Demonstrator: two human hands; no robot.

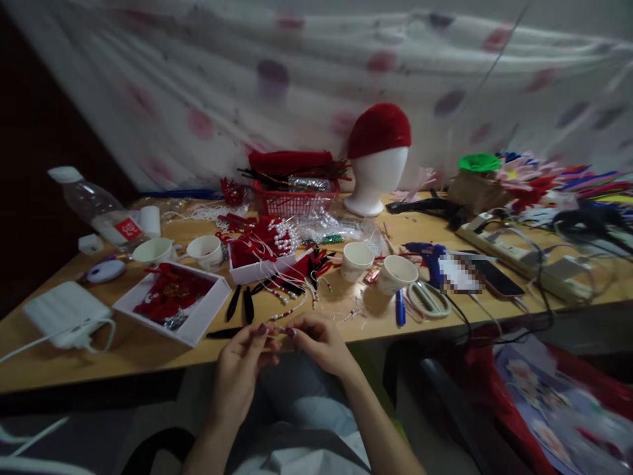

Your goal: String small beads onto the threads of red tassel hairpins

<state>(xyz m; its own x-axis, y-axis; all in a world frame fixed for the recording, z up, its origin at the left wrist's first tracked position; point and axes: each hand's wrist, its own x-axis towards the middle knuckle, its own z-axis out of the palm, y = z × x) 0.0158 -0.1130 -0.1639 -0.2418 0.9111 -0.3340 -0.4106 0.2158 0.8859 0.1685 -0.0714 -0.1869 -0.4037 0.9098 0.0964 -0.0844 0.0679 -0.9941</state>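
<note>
Grip, paired: left hand (242, 363) and right hand (319, 340), both pinching. Held: one thin piece (279, 329), too small to identify, between the fingertips, at the near edge of the surface (138, 349). Just beyond: beaded strand (277, 316).

Looks forward and down from head height, near above the lap (301, 389) at bottom centre, past the left hand (243, 363) and right hand (320, 343) in the lower middle, across the table (143, 355) to the spotted curtain (321, 66) along the top
</note>
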